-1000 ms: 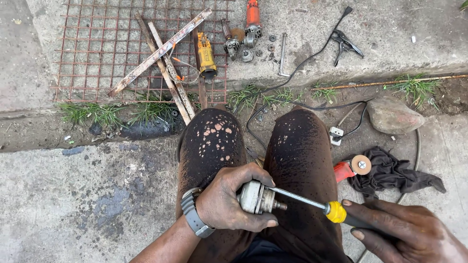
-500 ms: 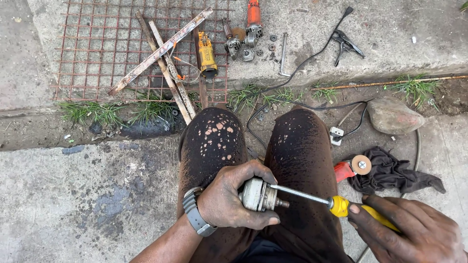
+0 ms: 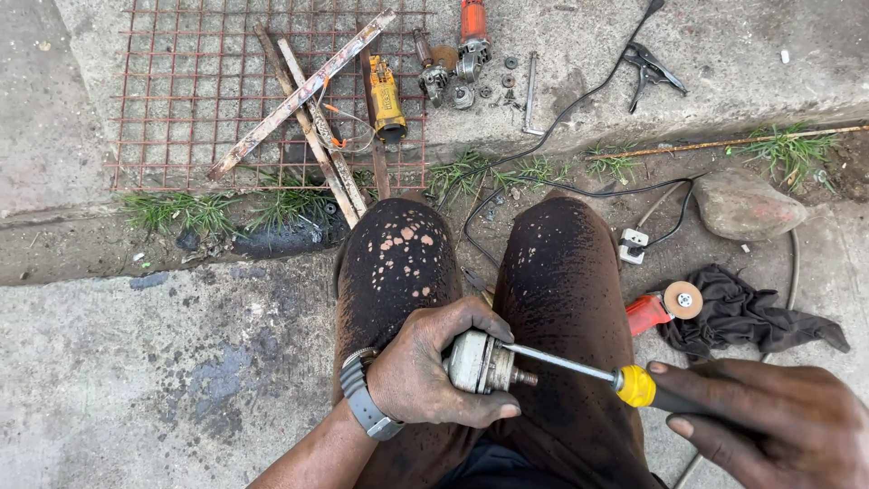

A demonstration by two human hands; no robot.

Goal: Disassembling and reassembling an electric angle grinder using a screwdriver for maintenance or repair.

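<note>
Rusty red wire mesh (image 3: 181, 100) lies flat on the concrete in the upper left of the frame, with a few long rusted metal bars (image 3: 303, 95) crossed on top of it. Just right of them, at the top middle, a yellow power tool body (image 3: 385, 98) lies beside an orange grinder (image 3: 471, 32) and some loose small metal parts (image 3: 493, 86).

Lower down, at the bottom middle, the left hand (image 3: 430, 376), with a grey wristwatch (image 3: 362, 403) on the wrist, has its fingers wrapped tightly round a small grey metal motor part (image 3: 480, 362), held over the person's dark, stained trousers (image 3: 561, 272). The steel shaft of a screwdriver (image 3: 566, 362) meets the right end of that part; its yellow-collared handle runs into the right hand (image 3: 769, 426) at the bottom right, whose fingers are closed round it.

Further right, a black cable (image 3: 579, 100) runs across the ground, a red tool with a round disc (image 3: 665, 306) rests against a dark rag (image 3: 742, 312), and a stone (image 3: 747, 204) sits above them. Black pliers (image 3: 652, 65) lie at the upper right.
</note>
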